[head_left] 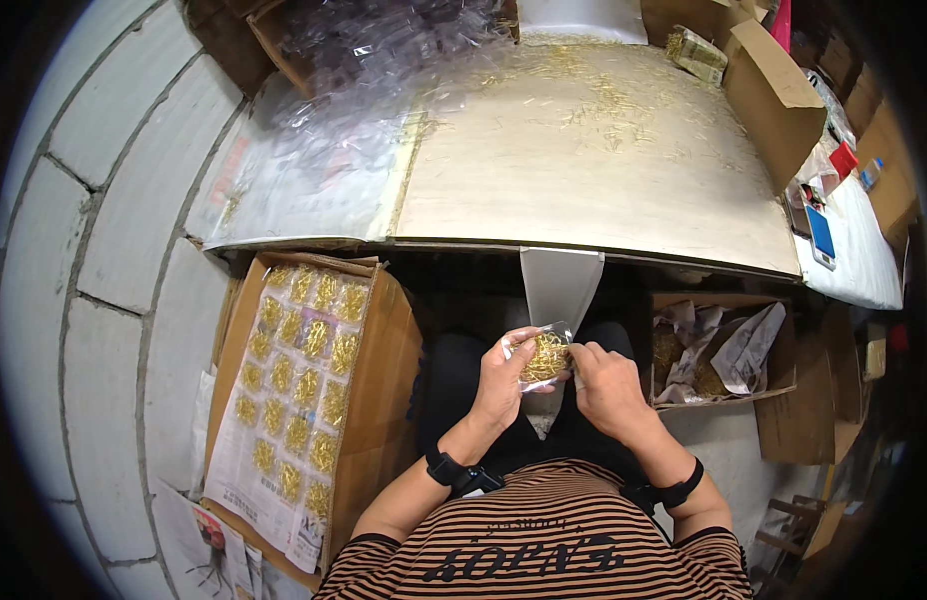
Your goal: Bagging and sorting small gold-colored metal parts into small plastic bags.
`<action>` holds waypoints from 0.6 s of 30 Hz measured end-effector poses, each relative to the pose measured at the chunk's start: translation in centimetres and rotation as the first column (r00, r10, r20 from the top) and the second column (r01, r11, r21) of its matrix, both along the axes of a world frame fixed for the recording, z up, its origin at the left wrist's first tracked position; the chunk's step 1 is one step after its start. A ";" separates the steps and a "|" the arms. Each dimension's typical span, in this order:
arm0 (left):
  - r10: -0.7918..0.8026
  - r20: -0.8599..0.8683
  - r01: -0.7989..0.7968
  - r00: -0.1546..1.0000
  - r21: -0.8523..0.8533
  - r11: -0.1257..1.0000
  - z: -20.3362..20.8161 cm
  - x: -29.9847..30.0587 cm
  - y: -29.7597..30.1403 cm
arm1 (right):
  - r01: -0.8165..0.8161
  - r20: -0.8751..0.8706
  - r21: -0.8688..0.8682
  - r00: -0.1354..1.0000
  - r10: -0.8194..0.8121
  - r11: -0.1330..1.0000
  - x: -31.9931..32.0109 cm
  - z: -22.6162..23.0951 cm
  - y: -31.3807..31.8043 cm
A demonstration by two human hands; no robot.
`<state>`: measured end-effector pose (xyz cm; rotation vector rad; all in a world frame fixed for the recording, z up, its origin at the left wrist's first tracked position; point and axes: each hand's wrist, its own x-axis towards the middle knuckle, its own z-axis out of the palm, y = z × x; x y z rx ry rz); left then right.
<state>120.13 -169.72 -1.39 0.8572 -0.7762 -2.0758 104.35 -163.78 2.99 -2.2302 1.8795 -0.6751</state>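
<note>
Gripping a clear packet (542, 358) of gold-coloured pieces by its left side with the left hand (501, 380), thumb on top; pinching at its right edge with the right hand (607, 385), fingers tightly curled. Holding it in front of the table (584, 190), broad face up, slightly skewed; nearly square, long axis unclear. Left of the table, a pale block wall (114, 240); before its left part, a carton (374, 370) with filled packets (306, 385); on it, heaped clear bags (384, 60) leftward, scattered gold bits (614, 105) farther right; before its right part, an open carton (724, 397).
</note>
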 end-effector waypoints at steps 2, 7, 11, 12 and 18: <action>0.031 -0.039 -0.029 0.999 0.049 0.998 0.2 0.3 0.0 | -0.040 0.095 0.085 0.995 0.032 0.996 -0.6 0.7 0.1; 0.056 -0.082 -0.049 0.995 0.084 0.995 0.2 -0.1 0.0 | -0.056 -0.046 0.087 0.997 0.060 0.995 0.0 -0.2 1.0; 0.024 -0.035 -0.022 0.999 0.058 0.998 -0.1 -0.1 0.1 | -0.094 -0.078 0.146 0.991 0.106 0.985 -0.3 -0.2 0.9; 0.027 -0.001 -0.027 1.000 0.052 0.998 -0.1 -0.1 0.0 | -0.098 -0.045 0.131 0.994 0.104 0.987 -0.6 -0.1 0.8; 0.000 0.017 -0.001 1.000 0.028 1.000 0.4 0.1 -0.7 | -0.039 0.154 -0.057 0.987 0.048 0.998 -1.2 2.1 -0.2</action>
